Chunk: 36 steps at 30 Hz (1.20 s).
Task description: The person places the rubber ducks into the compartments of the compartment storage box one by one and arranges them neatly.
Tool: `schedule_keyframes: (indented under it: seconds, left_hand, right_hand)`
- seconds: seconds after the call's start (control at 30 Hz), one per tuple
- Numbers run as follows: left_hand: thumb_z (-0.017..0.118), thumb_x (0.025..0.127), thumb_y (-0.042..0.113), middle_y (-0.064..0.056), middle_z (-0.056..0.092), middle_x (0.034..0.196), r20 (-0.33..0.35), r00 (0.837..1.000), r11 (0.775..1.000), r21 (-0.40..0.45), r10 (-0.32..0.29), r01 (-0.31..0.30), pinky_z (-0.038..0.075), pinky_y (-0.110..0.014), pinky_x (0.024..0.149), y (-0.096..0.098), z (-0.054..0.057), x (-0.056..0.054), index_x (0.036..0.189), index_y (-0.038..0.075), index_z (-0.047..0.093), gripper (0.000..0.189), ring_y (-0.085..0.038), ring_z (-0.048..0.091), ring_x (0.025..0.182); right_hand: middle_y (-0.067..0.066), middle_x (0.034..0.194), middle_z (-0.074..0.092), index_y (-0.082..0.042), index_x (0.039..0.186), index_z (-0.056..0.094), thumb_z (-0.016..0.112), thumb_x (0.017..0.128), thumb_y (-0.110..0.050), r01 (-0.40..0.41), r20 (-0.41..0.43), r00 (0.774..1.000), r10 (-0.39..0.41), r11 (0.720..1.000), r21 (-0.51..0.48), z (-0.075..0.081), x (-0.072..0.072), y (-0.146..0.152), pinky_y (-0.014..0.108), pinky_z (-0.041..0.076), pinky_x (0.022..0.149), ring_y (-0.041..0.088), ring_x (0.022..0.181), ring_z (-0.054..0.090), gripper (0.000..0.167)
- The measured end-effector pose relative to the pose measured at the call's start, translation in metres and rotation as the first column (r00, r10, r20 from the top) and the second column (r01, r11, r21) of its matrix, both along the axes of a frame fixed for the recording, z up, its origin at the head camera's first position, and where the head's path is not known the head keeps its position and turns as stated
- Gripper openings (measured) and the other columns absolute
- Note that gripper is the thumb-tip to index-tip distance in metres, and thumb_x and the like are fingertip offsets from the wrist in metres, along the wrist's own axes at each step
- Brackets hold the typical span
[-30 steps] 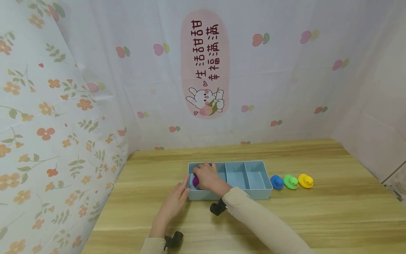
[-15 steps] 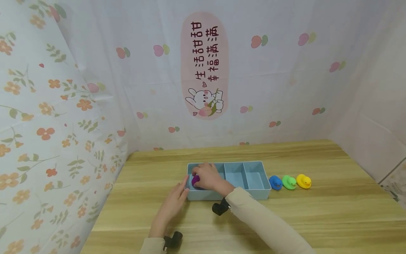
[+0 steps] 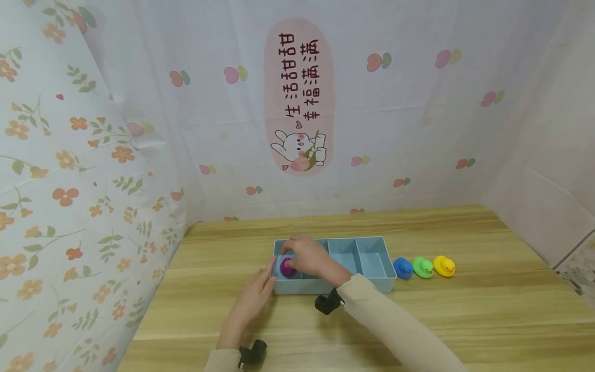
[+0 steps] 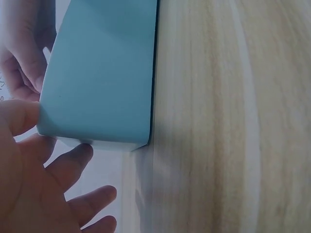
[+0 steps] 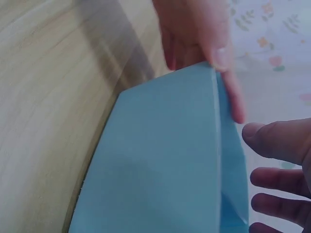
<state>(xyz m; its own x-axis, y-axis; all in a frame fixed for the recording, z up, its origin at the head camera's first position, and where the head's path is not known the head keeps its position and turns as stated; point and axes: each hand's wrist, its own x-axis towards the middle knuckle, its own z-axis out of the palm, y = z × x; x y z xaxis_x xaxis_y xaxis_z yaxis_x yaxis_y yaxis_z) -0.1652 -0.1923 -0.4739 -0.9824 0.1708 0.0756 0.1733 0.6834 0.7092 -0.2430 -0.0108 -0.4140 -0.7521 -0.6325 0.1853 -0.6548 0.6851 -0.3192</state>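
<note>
A purple rubber duck (image 3: pixel 287 267), partly covered by fingers, lies in the leftmost compartment of a light blue divided box (image 3: pixel 334 285). Just above it my right hand (image 3: pixel 310 257) reaches over the box. In the right wrist view, the right hand's thumb and fingers (image 5: pixel 279 141) are apart with nothing visible between them. My left hand (image 3: pixel 254 294) holds the box's near left corner. In the left wrist view, the left thumb (image 4: pixel 22 115) touches the front wall and other fingertips meet the end wall.
Right of the box stand a blue duck (image 3: pixel 403 268), a green duck (image 3: pixel 423 267) and a yellow duck (image 3: pixel 444 265) in a row on the wooden table (image 3: pixel 465 315). A patterned cloth (image 3: pixel 223 129) hangs behind and at the left.
My right hand has let go of the purple duck and drawn slightly up and right, so more of the duck shows. The left hand stays at the box's corner.
</note>
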Motion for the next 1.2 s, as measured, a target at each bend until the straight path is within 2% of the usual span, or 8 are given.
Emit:
schedule_keyframes:
  seconds: [0.27,0.47,0.6,0.77,0.9,1.2]
  left_hand:
    - [0.039,0.104,0.030,-0.020,0.042,0.147,-0.007,1.000,1.000,-0.012,0.015,-0.015,0.026,-0.071,0.104,0.001,-0.001,-0.001,0.152,0.019,0.028,0.051,-0.051,0.030,0.136]
    - [0.041,0.103,0.027,-0.021,0.043,0.145,-0.015,1.000,0.999,-0.024,0.027,-0.027,0.027,-0.068,0.105,0.001,-0.001,-0.001,0.151,0.019,0.030,0.050,-0.050,0.032,0.135]
    - [0.040,0.103,0.028,-0.021,0.042,0.146,-0.011,1.000,0.999,-0.023,0.028,-0.029,0.027,-0.068,0.106,0.001,-0.001,-0.001,0.151,0.020,0.029,0.050,-0.049,0.032,0.136]
    - [0.039,0.103,0.029,-0.021,0.041,0.147,-0.004,1.000,0.999,-0.020,0.028,-0.028,0.026,-0.067,0.107,0.001,-0.001,-0.001,0.152,0.020,0.028,0.050,-0.048,0.031,0.137]
    - [0.039,0.103,0.029,-0.020,0.041,0.147,-0.005,0.999,0.999,-0.025,0.031,-0.031,0.026,-0.066,0.108,0.001,0.000,-0.001,0.151,0.020,0.029,0.050,-0.048,0.031,0.137]
    - [0.039,0.103,0.030,-0.020,0.042,0.146,-0.020,0.999,0.999,-0.029,0.025,-0.025,0.026,-0.067,0.107,0.002,0.000,0.000,0.151,0.019,0.029,0.050,-0.049,0.032,0.136]
  right_hand:
    - [0.002,0.107,0.068,-0.012,0.102,0.071,0.074,0.083,-0.017,-0.008,0.010,1.000,0.009,0.998,-0.066,0.002,-0.001,0.011,0.037,0.055,0.081,0.022,0.102,0.063,0.020]
    - [0.003,0.107,0.069,-0.008,0.103,0.071,0.074,0.083,-0.015,0.005,0.055,0.998,0.002,0.994,-0.112,0.005,-0.001,0.020,0.039,0.054,0.087,0.024,0.104,0.063,0.021]
    - [0.004,0.107,0.069,-0.008,0.103,0.071,0.074,0.083,-0.014,0.011,0.049,0.999,-0.005,0.993,-0.121,0.005,-0.002,0.026,0.041,0.053,0.090,0.026,0.108,0.062,0.021]
    - [0.004,0.106,0.069,-0.007,0.102,0.071,0.073,0.084,-0.014,0.023,0.065,0.998,-0.012,0.987,-0.158,0.004,-0.003,0.036,0.041,0.053,0.087,0.027,0.107,0.062,0.020]
    - [0.003,0.103,0.068,-0.008,0.101,0.071,0.074,0.083,-0.013,0.041,0.075,0.997,-0.028,0.983,-0.177,0.005,-0.003,0.042,0.041,0.053,0.084,0.027,0.100,0.064,0.019]
    - [-0.001,0.105,0.068,-0.012,0.102,0.071,0.073,0.084,-0.015,0.108,0.116,0.989,-0.089,0.980,-0.168,0.004,-0.004,0.057,0.036,0.052,0.077,0.022,0.094,0.062,0.019]
